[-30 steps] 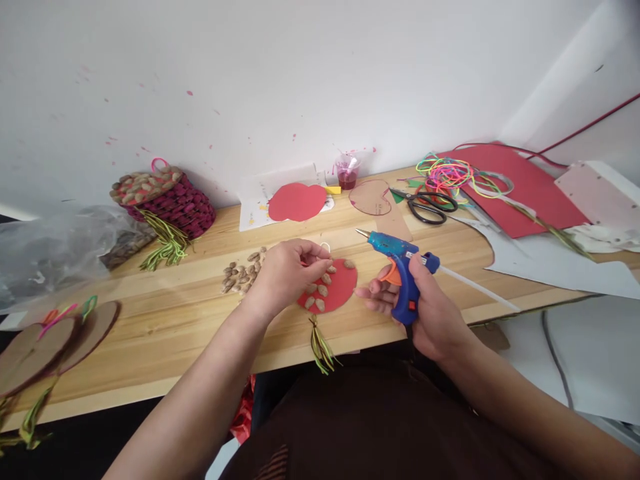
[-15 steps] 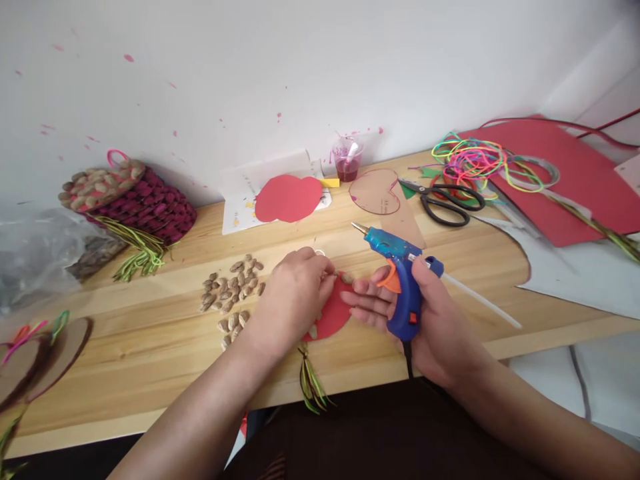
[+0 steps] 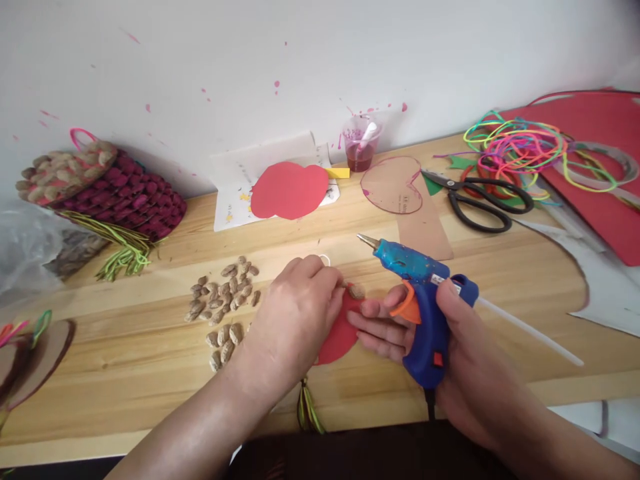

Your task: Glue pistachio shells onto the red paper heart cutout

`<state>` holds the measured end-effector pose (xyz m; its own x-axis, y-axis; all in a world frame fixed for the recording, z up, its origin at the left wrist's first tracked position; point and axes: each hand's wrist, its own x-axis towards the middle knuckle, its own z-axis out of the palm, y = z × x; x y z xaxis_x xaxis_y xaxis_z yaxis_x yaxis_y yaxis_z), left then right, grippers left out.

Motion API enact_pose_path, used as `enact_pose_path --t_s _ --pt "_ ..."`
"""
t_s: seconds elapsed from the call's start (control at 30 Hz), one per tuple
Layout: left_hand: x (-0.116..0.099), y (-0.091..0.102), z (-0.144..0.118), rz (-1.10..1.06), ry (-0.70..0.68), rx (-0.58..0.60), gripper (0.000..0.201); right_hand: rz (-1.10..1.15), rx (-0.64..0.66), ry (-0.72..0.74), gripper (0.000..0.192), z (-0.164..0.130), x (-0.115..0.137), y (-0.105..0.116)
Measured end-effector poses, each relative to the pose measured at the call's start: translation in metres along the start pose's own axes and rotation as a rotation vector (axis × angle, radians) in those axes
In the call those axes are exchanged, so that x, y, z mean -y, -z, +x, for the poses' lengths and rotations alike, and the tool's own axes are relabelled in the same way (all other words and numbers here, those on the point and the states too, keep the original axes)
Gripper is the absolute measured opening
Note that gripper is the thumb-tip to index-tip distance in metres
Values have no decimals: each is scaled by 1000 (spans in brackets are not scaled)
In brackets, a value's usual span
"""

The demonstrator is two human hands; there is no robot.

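Head view looks down on the wooden desk (image 3: 150, 360), where the left hand (image 3: 295, 320) lies over a red paper cutout (image 3: 340, 333), its grip pinched on a shell (image 3: 356, 291) at the cutout's upper edge. Right hand (image 3: 450, 360) has its grip wrapped around the blue glue gun (image 3: 425, 300), nozzle aimed up and left, fingertips touching the cutout's right edge. Loose shells (image 3: 223, 303) sit in a pile just left of the left hand. Black scissors (image 3: 480, 200) lie well apart at the back right, beside tangled neon cords (image 3: 520, 143).
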<state>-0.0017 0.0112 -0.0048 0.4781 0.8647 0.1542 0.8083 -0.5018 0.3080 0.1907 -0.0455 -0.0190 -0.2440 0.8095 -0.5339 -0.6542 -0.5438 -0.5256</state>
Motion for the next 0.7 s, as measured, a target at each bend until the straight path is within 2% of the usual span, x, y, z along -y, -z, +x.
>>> enact_pose_path --t_s 0.27,0.7 --pt "0 -2 2 -14 -15 -14 9 -36 -17 -19 55 3 -2 2" --pt "2 4 2 -53 37 41 12 -7 -2 -9 51 3 -1 0"
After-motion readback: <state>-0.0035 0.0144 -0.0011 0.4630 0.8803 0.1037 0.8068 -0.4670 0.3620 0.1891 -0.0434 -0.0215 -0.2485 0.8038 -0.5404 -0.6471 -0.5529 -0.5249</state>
